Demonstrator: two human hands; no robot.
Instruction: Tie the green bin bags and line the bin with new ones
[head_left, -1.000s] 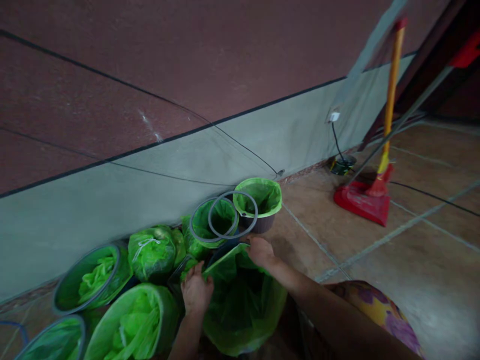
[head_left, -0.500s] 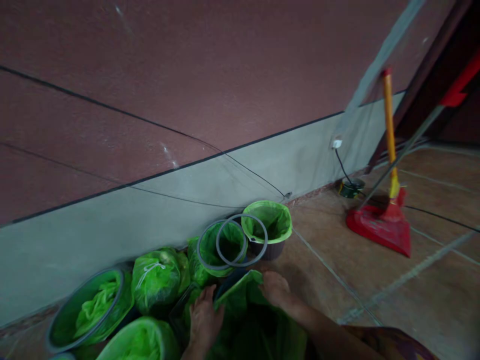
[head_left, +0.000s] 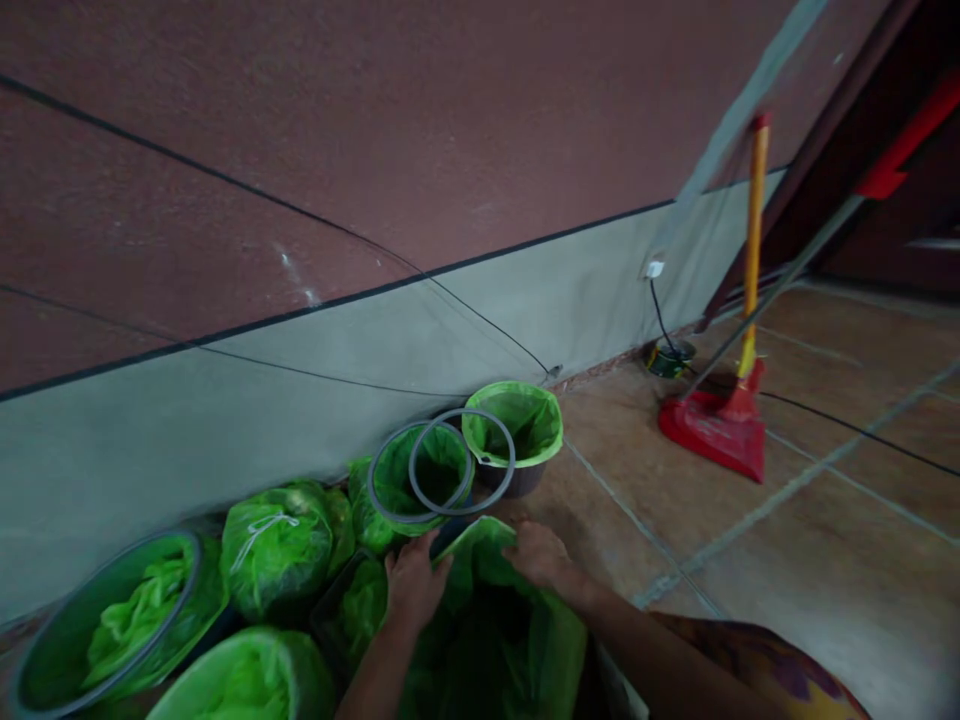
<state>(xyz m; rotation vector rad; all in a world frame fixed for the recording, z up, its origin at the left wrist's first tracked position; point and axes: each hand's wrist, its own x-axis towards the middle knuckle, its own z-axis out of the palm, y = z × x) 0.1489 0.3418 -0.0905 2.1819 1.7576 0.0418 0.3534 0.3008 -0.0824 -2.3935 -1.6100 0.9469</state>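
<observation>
A green plastic bag lines a bin in front of me, its mouth open and dark inside. At the bag's left edge my left hand is closed on the rim, thumb towards the opening. My right hand grips the opposite edge, its fingers folded over the plastic and partly hidden. Just beyond the bag, two grey rings overlap on top of another bin lined with a green bag. Most of the bin under my hands is covered by the bag.
Lined bins stand along the wall, with a tied green bag among them. At the left are a wide grey-rimmed bin and a smaller lined bin. A red dustpan, a broom handle and a black cable are at the right.
My view has turned slightly right and down, so the scene sits further left and higher. Both hands stay on the bag's rim, and its mouth looks a little more spread.
</observation>
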